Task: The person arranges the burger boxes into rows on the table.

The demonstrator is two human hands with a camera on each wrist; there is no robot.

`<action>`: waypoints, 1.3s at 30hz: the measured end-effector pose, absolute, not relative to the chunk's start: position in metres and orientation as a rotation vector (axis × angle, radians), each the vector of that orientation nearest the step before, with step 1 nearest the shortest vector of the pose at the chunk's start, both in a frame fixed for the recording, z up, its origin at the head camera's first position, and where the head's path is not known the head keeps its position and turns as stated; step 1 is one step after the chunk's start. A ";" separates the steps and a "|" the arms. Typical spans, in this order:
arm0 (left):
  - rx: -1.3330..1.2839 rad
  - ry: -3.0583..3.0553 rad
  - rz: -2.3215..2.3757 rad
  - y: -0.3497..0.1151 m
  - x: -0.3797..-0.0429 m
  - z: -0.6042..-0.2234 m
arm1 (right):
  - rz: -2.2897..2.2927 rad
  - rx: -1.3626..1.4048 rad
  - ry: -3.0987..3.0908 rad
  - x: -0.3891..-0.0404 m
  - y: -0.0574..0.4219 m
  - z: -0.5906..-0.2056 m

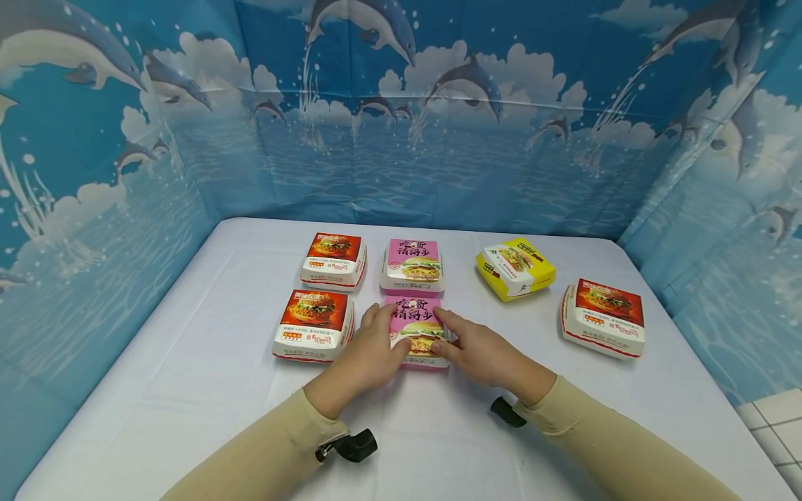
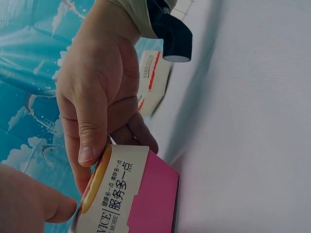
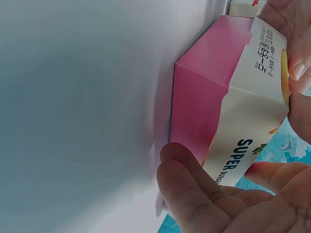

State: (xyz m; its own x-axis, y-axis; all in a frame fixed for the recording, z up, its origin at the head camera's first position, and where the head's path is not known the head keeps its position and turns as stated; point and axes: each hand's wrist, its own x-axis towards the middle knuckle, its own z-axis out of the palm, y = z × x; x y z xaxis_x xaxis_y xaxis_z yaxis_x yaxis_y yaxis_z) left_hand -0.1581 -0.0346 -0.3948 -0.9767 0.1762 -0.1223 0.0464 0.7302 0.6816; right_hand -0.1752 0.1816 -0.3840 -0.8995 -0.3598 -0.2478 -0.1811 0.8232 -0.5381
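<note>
Both hands are at a pink burger box [image 1: 416,325] near the middle of the table, one on each side. My left hand [image 1: 370,353] grips its left side, thumb on the top near the front edge. On the other side my right hand [image 1: 487,353] holds the box, with thumb and forefinger on the top and the other fingers along the side. The right wrist view shows the pink lower part [image 3: 204,97] of the box low against the white cloth. A second pink burger box [image 1: 412,267] sits just behind it.
To the left, two red-and-white burger boxes [image 1: 315,325] stand one behind the other. A yellow burger box [image 1: 516,268] lies turned at the back right. Farther right is another red-and-white box [image 1: 604,317]. Dolphin-print curtains [image 1: 401,160] enclose the white table [image 1: 188,376].
</note>
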 end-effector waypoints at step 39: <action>0.355 2.780 0.990 -0.018 -0.150 -0.364 | -0.782 -0.309 2.735 -0.176 0.205 -0.365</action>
